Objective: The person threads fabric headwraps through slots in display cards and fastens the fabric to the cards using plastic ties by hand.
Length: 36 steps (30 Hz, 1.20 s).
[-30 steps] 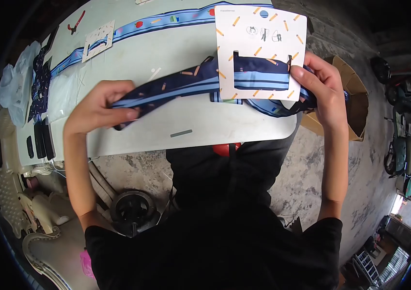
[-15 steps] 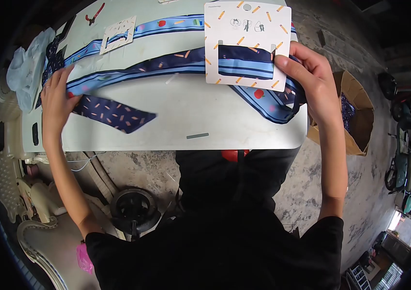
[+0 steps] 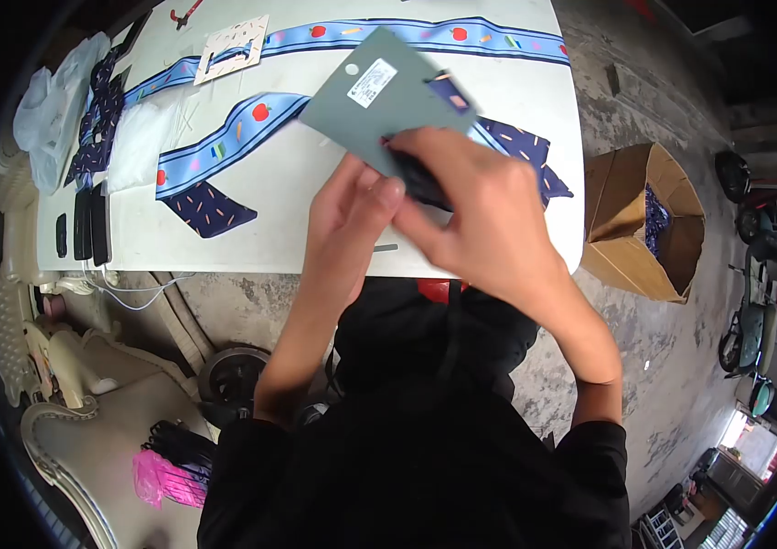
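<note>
One grey-green hang card [image 3: 402, 105], a white label [image 3: 372, 82] on its upward face, is held aslant above the surface [image 3: 265, 252], a navy-and-blue scarf [image 3: 224, 142] running behind it and showing through a slot. The right hand [image 3: 489, 206], partly curled, has fingers on the card's lower part, with dark fabric between them and its thumb; the left hand [image 3: 347, 220] has thumb and fingers drawn together at the lower edge. Blur and overlap leave me unable to tell which of the two grips what. The scarf's ends lie to either side. Beyond lies a second scarf [image 3: 407, 35] through a pencil-print card [image 3: 240, 37], near red-handled pliers [image 3: 185, 16]. Right of the surface, a cardboard box [image 3: 621, 197] contains patterned fabric [image 3: 656, 220]
</note>
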{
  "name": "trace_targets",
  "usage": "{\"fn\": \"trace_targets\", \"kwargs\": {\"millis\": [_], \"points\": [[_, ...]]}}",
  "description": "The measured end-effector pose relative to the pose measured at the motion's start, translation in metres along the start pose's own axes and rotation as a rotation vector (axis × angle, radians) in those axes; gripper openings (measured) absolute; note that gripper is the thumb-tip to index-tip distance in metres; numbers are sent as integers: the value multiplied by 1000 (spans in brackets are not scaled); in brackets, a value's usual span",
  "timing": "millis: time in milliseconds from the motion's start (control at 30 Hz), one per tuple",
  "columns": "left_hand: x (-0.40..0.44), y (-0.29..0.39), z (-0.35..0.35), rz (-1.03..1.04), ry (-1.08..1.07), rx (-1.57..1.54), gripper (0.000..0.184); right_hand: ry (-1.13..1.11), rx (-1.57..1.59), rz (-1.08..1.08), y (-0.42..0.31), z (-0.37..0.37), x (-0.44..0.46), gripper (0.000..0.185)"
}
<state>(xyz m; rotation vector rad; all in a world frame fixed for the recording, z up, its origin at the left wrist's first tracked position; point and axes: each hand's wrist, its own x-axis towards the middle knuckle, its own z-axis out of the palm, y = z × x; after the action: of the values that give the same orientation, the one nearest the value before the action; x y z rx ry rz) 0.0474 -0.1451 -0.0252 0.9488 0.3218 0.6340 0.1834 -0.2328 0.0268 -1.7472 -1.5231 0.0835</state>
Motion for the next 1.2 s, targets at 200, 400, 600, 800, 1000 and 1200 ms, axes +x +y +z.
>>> {"fn": "trace_targets", "kwargs": {"millis": [200,400,600,800,1000,1200], "points": [[-1,0,-9,-55,190,-87,39,-195,315,41,-9,-10,-11,41],[3,-6,-25,-65,219,-99,33,-297,389,136,-2,-18,-8,31],[4,-15,-34,-82,262,-103,31,-374,415,115,-7,-4,1,31],[5,-23,-51,-62,347,-70,31,-297,438,84,-3,0,28,21],[3,-43,-56,48,320,22,24,-451,490,-35,-42,31,119,12],[3,-34,-48,4,358,292,21,-654,-67,-263,-38,192,240,21]]}}
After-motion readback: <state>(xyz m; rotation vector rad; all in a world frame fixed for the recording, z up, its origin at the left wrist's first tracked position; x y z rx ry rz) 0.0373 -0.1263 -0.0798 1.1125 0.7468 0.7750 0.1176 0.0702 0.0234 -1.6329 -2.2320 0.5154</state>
